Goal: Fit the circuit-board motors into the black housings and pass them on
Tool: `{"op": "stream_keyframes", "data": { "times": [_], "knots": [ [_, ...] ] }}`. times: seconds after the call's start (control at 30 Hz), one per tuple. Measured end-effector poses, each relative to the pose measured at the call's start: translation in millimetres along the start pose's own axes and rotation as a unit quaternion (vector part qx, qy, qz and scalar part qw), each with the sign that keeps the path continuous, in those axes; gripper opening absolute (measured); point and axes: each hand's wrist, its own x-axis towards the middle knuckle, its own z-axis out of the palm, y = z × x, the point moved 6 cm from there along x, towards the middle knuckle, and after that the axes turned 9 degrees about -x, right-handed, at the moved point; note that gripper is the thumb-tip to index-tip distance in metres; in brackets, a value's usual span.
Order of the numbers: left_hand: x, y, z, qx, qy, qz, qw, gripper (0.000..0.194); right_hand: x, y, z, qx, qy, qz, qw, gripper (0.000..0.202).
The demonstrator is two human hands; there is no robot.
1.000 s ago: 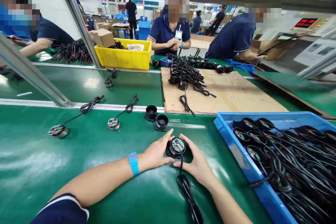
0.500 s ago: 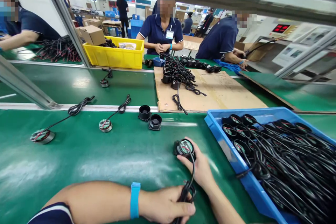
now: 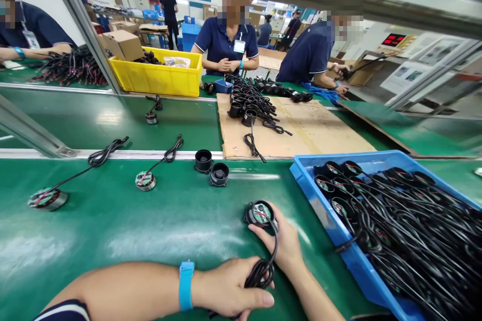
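My right hand (image 3: 284, 243) grips a round black housing (image 3: 259, 213) just above the green table. A green circuit board with red wires shows inside the housing. A black cable runs from it down to my left hand (image 3: 235, 288), which wears a blue wristband and is closed around the coiled cable bundle (image 3: 259, 273). Two black housings (image 3: 219, 174) stand beyond my hands, side by side. Left of them lie a small round motor part (image 3: 145, 180) and a larger one (image 3: 48, 199), each with a black cable.
A blue bin (image 3: 320, 210) full of cabled housings stands at the right. Behind are a cardboard sheet (image 3: 316, 128) with more housings, a yellow bin (image 3: 156, 75) and a metal frame (image 3: 83, 30). Several people in dark shirts are across the line.
The view has shifted slightly. The housing in my right hand has tilted a little, and the cable coil in my left hand has turned and sits higher on the fingers.
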Motion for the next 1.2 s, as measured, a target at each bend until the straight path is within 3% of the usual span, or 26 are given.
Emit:
{"op": "stream_keyframes", "data": {
  "times": [0.07, 0.13, 0.17, 0.27, 0.37, 0.47, 0.53, 0.57, 0.67, 0.73, 0.87, 1.0, 1.03, 1.13, 1.2],
  "knots": [
    [-2.2, 3.3, -3.5, 0.033, 0.024, 0.051, 0.998, 0.044, -7.2, -4.0, -19.5, 0.005, 0.088, 0.008, 0.996, 0.067],
    [-1.9, 1.7, -2.8, 0.017, 0.016, 0.041, 0.999, 0.045, -11.9, -6.9, -29.7, 0.003, 0.144, -0.004, 0.990, 0.074],
    [-0.9, -0.9, -1.0, -0.005, 0.001, 0.010, 1.000, 0.047, -11.2, -7.6, -26.5, -0.001, 0.132, -0.019, 0.991, 0.073],
    [1.7, -4.6, 2.0, -0.033, -0.023, -0.072, 0.997, 0.047, -4.0, -5.3, 2.1, -0.015, 0.001, -0.055, 0.998, 0.058],
    [3.1, -0.1, -2.9, 0.007, 0.001, -0.043, 0.999, 0.042, -3.2, -4.3, 7.3, -0.021, -0.012, -0.047, 0.999, 0.054],
    [3.0, 4.9, -8.3, 0.046, 0.024, 0.047, 0.998, 0.037, -10.4, -6.5, -17.0, -0.007, 0.109, -0.018, 0.994, 0.065],
    [4.1, 1.8, -9.5, 0.048, 0.019, 0.054, 0.997, 0.038, -14.2, -6.0, -27.8, 0.007, 0.171, -0.026, 0.985, 0.072],
    [5.2, -1.0, -9.7, 0.046, 0.015, 0.039, 0.998, 0.039, -12.6, -4.8, -24.7, 0.007, 0.154, -0.039, 0.987, 0.070],
    [8.4, -5.3, -12.5, 0.054, 0.027, 0.012, 0.998, 0.038, -2.2, 6.1, 8.8, -0.024, -0.024, -0.058, 0.998, 0.057],
    [10.5, -6.0, -13.7, 0.050, 0.035, 0.018, 0.998, 0.035, 1.9, 14.1, 22.2, -0.023, -0.073, -0.040, 0.996, 0.063],
    [15.6, -11.5, -14.6, 0.038, 0.034, 0.035, 0.998, 0.038, -1.1, 7.8, 14.6, -0.020, -0.037, -0.043, 0.998, 0.066],
    [17.7, -13.7, -10.6, -0.019, -0.003, 0.046, 0.999, 0.053, -9.3, -1.6, -13.8, -0.026, 0.130, -0.033, 0.991, 0.074],
    [17.1, -13.9, -10.3, -0.027, -0.001, 0.035, 0.999, 0.055, -8.3, -3.2, -13.2, -0.017, 0.132, -0.040, 0.990, 0.074],
    [12.9, -15.2, -9.3, -0.050, 0.010, -0.036, 0.998, 0.055, 0.5, -7.5, 7.8, -0.001, 0.020, -0.078, 0.997, 0.060],
    [9.6, -12.8, -8.2, -0.061, 0.008, -0.060, 0.996, 0.047, 2.8, -7.5, 15.5, -0.005, -0.016, -0.079, 0.997, 0.054]
  ]
}}
